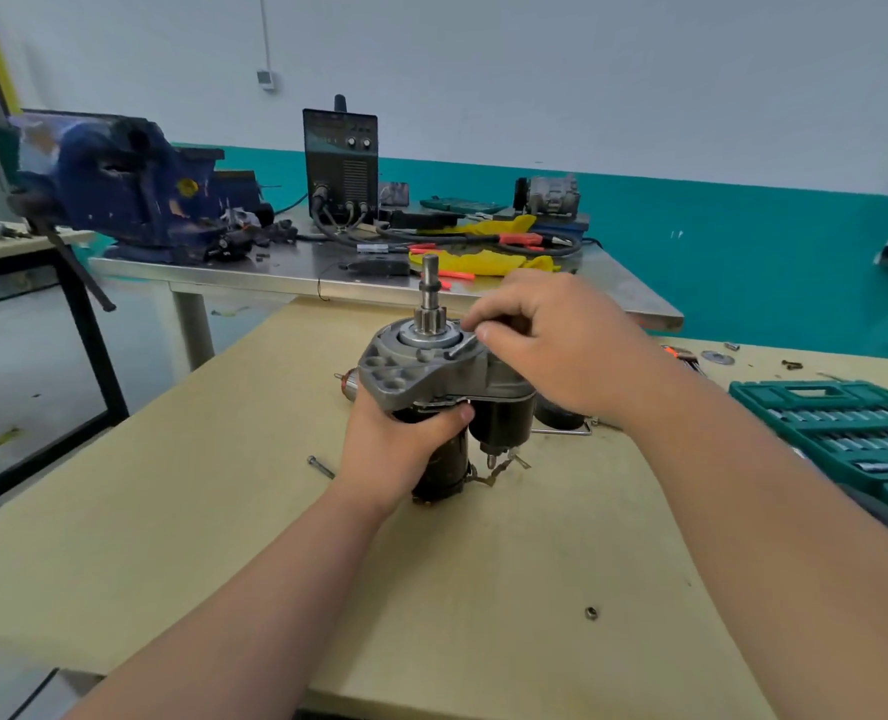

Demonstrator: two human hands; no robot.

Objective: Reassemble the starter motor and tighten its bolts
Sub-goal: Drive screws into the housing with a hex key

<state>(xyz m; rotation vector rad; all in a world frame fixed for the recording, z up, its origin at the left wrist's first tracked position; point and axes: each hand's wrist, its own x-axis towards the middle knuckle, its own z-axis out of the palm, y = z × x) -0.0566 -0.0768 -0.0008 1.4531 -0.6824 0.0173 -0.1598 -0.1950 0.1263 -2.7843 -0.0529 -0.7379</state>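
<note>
The starter motor (pixel 421 376) stands upright on the wooden table (pixel 224 537), its grey nose housing and pinion shaft on top and its black body below. My left hand (pixel 400 444) grips the black body from the near side, thumb under the housing. My right hand (pixel 551 340) pinches a small metal tool (pixel 464 346) whose tip sits on top of the housing beside the pinion. A loose bolt (pixel 321 467) lies on the table left of the motor, and a nut (pixel 591 612) lies nearer to me on the right.
A green socket set case (pixel 847 433) lies open at the right. A black cylindrical part (pixel 561 415) stands behind the motor. The metal bench behind (pixel 275 267) carries a blue vise (pixel 120 189), a welder (pixel 340 158), cables and a yellow cloth (pixel 478 262).
</note>
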